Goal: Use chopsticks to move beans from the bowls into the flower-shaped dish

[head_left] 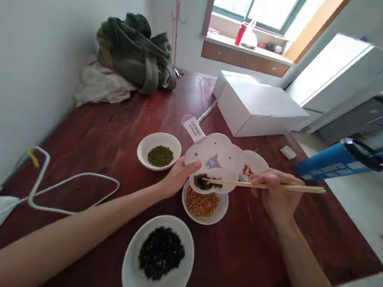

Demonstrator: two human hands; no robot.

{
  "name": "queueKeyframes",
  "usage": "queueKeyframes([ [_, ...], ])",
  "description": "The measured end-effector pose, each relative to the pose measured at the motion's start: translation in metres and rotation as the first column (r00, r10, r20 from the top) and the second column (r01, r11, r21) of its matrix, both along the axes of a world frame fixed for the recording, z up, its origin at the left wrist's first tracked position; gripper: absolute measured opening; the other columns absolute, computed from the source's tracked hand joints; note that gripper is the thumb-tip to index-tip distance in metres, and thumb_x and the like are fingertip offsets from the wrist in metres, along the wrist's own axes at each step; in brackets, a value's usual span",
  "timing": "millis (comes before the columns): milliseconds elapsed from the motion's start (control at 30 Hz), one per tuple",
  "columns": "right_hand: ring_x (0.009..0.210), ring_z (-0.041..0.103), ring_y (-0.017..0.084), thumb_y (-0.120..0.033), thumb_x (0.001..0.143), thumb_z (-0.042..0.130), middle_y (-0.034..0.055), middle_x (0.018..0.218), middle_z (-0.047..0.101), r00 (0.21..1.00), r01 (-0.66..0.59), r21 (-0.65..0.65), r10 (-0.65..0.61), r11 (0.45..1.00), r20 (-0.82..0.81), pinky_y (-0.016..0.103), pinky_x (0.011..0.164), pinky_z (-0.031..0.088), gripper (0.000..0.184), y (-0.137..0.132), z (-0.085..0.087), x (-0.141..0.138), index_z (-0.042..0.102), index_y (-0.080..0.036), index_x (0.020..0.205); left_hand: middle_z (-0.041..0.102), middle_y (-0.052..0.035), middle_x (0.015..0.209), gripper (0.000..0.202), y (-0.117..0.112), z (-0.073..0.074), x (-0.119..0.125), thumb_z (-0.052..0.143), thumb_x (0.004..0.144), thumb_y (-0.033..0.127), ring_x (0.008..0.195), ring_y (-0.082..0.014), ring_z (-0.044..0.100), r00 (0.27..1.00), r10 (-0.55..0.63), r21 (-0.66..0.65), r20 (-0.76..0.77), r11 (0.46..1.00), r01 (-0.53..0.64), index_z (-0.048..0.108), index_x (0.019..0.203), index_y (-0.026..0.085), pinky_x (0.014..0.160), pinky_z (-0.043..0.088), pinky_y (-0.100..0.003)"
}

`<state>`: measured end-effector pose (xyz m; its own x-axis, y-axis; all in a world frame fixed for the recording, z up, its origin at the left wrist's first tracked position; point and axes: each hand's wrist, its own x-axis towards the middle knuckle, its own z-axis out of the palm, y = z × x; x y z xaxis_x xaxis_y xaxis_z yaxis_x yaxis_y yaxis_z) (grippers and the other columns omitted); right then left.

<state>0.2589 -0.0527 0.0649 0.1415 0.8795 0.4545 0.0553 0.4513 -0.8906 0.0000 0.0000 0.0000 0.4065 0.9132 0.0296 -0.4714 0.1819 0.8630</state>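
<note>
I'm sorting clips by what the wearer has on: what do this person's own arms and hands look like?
The left hand and right hand are ungloved, with no ring, watch or bracelet to be made out. The left forearm and right forearm are bare and taper toward the wrists; no sleeve shows within the picture. Fingernail details are too small to judge.

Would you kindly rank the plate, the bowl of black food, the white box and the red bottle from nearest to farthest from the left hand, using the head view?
From the left hand:
1. Plate: in its grip.
2. Bowl of black food: on the table's near side.
3. White box: far right on the table.
4. Red bottle: by the window.
</note>
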Motion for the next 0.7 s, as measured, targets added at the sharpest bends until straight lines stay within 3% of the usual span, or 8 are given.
queueKeyframes([
  [167, 0.045, 0.062, 0.012, -0.046, 0.093, 0.088, 0.0044, 0.067, 0.076, 0.999, -0.017, -0.044, 0.015, 0.999, -0.037, 0.023, 0.039, 0.046, 0.034, 0.003, -0.004, 0.000, 0.087, -0.020, 0.071, 0.086, -0.0147, 0.119, 0.066, 0.001, 0.000, 0.000, 0.087, 0.086, 0.066, 0.105, -0.0324, 0.081, 1.000, 0.007, 0.008, -0.002, 1.000, -0.007, 0.081, 0.124, 0.013, 0.099, 0.063, -0.043],
  [700, 0.043, 0.060, 0.012, -0.057, 0.095, 0.085, 0.0072, 0.063, 0.074, 0.983, -0.164, 0.001, 0.164, 0.986, -0.080, 0.022, 0.034, 0.043, 0.047, 0.010, -0.008, -0.005, 0.085, -0.019, 0.067, 0.086, -0.0157, 0.115, 0.068, 0.002, 0.002, -0.001, 0.084, 0.086, 0.071, 0.100, -0.0321, 0.082, 0.999, -0.026, 0.034, -0.032, 0.999, 0.027, 0.082, 0.120, 0.012, 0.093, 0.064, -0.041],
])
